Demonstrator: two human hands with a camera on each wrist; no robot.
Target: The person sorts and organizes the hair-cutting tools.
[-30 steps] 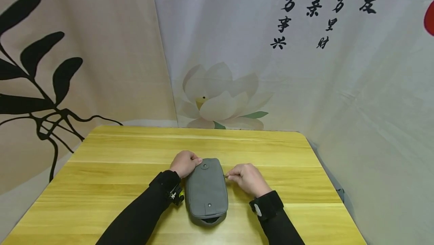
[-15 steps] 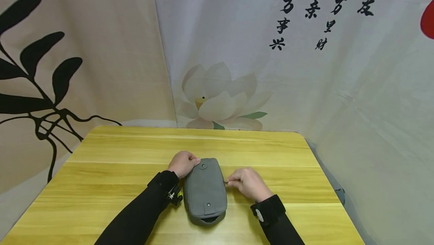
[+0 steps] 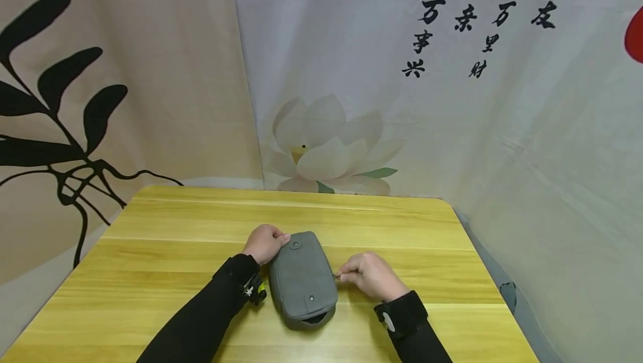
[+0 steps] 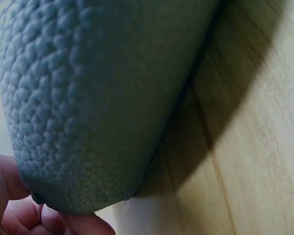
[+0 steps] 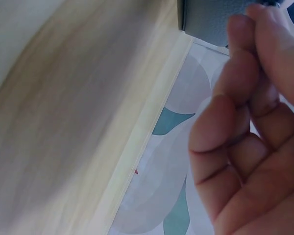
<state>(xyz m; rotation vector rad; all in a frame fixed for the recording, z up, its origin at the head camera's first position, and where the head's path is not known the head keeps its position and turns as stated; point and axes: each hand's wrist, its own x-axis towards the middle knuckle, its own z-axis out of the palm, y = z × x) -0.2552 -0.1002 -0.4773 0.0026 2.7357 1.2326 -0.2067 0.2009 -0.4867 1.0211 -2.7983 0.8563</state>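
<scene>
A grey pebbled pouch with two snap studs lies on the table, a strap loop at its near end. At its far left corner my left hand grips it, thumb on top; in the left wrist view the fingers curl at the pouch's end. My right hand pinches a small zipper pull at the pouch's right side. Thumb and index finger meet there in the right wrist view, the other fingers of the hand curled; the zipper teeth are hidden.
The pouch rests on a yellow wood-grain table. Behind the table's far edge hangs a printed cloth with a lotus, dark leaves and brush characters.
My right hand has moved towards me along the pouch's side with the zipper pull. The pouch has turned slightly, its far end swinging left along with my left hand.
</scene>
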